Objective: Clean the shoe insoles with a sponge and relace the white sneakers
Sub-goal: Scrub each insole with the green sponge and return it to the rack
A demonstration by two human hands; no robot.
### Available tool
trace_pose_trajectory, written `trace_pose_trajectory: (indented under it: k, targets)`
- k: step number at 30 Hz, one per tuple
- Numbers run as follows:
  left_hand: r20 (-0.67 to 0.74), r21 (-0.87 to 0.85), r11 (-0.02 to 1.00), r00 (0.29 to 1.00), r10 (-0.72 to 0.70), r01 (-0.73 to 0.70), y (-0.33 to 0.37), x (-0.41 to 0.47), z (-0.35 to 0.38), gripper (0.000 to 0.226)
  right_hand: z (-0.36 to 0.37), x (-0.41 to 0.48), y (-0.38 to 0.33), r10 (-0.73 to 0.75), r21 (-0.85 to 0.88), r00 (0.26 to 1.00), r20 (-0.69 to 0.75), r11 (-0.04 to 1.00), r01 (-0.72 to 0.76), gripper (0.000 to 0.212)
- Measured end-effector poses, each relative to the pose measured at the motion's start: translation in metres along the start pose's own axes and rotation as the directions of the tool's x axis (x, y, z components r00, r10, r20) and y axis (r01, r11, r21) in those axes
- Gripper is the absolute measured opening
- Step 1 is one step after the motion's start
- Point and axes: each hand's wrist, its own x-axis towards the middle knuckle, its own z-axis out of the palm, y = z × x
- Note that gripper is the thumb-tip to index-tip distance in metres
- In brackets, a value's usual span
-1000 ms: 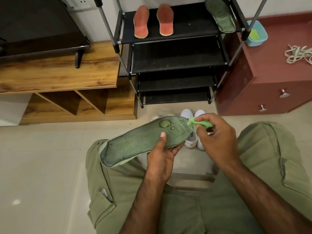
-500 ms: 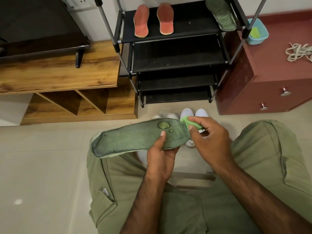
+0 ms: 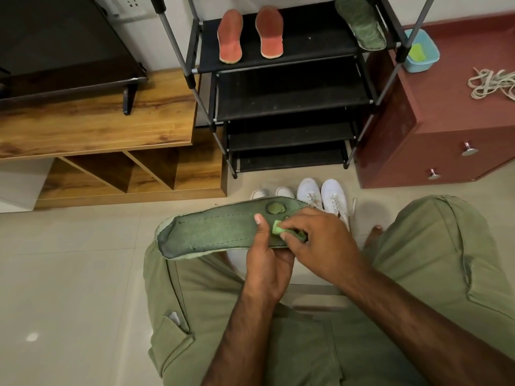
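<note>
The left hand grips the insole near its right end, thumb curled over the top. The right hand pinches the sponge in its fingertips, pressing it on the insole just right of that thumb. The insole lies sideways, most of it stretching left of both hands, so I'd expect the wiping to head left.

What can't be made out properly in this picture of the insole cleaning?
Head view, the only one:
- Small green sponge: mostly covered by the right hand pinching it.
- Second pair of white shoes: only the toes show above the green fabric insole.
- Off-white bundle of laces: cut off by the right edge.
- Second green insole on the black rack: its far end cut off by the top edge.
</note>
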Motion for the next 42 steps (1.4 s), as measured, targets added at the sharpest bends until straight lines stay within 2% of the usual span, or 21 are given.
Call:
trace_pose_trajectory:
  k: [2,6,11,15,17,22,26,27,31,32,35,36,39,40,42]
  targets:
    - [-0.006,-0.007,1.000,1.000,0.001,-0.001,0.000,0.001,0.000,0.068,-0.002,0.006,0.002,0.023,-0.043,1.000,0.000,0.999,-0.023,0.019]
    - [0.005,-0.008,1.000,1.000,0.026,-0.026,-0.001,0.001,0.001,0.062,-0.007,0.021,0.007,0.133,-0.084,0.983,-0.129,0.986,-0.145,0.013]
    - [0.010,0.045,0.999,1.000,-0.030,0.029,0.000,0.002,-0.005,0.076,0.001,0.006,-0.010,-0.032,-0.003,0.991,0.133,0.999,0.033,0.013]
    - [0.010,-0.029,0.999,1.000,0.014,-0.014,0.000,0.004,-0.003,0.064,-0.008,0.025,0.010,0.124,-0.108,0.992,-0.037,0.986,-0.127,0.014]
    - [0.002,-0.030,0.999,1.000,0.024,-0.024,-0.002,0.003,-0.003,0.061,-0.007,0.027,0.012,0.131,-0.135,0.987,-0.087,0.981,-0.142,0.014]
    - [0.008,0.021,1.000,1.000,-0.012,0.012,-0.002,0.005,-0.008,0.075,0.002,0.012,-0.001,-0.016,-0.034,0.994,0.110,0.999,0.020,0.016]
    - [-0.019,-0.035,0.999,1.000,0.014,-0.015,-0.002,0.005,-0.006,0.063,-0.005,0.027,0.012,0.090,-0.114,0.995,-0.049,0.989,-0.095,0.017]
    - [-0.023,-0.030,0.999,1.000,0.014,-0.015,-0.002,0.005,-0.006,0.064,-0.004,0.025,0.011,0.069,-0.131,0.997,-0.045,0.989,-0.074,0.017]
    - [-0.021,0.019,1.000,1.000,-0.008,0.008,-0.001,0.006,-0.010,0.077,0.001,0.012,0.000,-0.080,-0.063,0.985,0.155,0.994,0.090,0.018]
    - [-0.017,0.011,1.000,1.000,-0.004,0.004,-0.001,0.007,-0.009,0.075,0.000,0.016,0.003,-0.053,-0.073,0.988,0.142,0.995,0.064,0.018]
    - [-0.021,-0.047,0.999,0.999,0.024,-0.025,-0.002,0.007,-0.006,0.062,-0.005,0.025,0.011,0.054,-0.148,0.998,-0.019,0.987,-0.056,0.018]
    - [-0.030,-0.043,0.999,0.999,0.022,-0.023,-0.002,0.008,-0.007,0.062,-0.004,0.023,0.010,0.042,-0.160,0.999,-0.019,0.986,-0.045,0.019]
    - [-0.003,-0.002,1.000,1.000,0.005,-0.005,-0.001,0.007,-0.011,0.076,0.003,0.010,-0.003,-0.070,-0.118,0.986,0.150,0.989,0.088,0.018]
    - [0.004,0.008,1.000,1.000,0.001,-0.001,0.000,0.008,-0.011,0.079,0.001,0.009,-0.003,-0.062,-0.108,0.983,0.173,0.991,0.081,0.018]
    - [-0.005,0.007,1.000,1.000,0.027,-0.027,0.000,0.007,-0.008,0.073,-0.004,0.014,0.003,0.030,-0.141,0.996,0.082,0.990,-0.018,0.020]
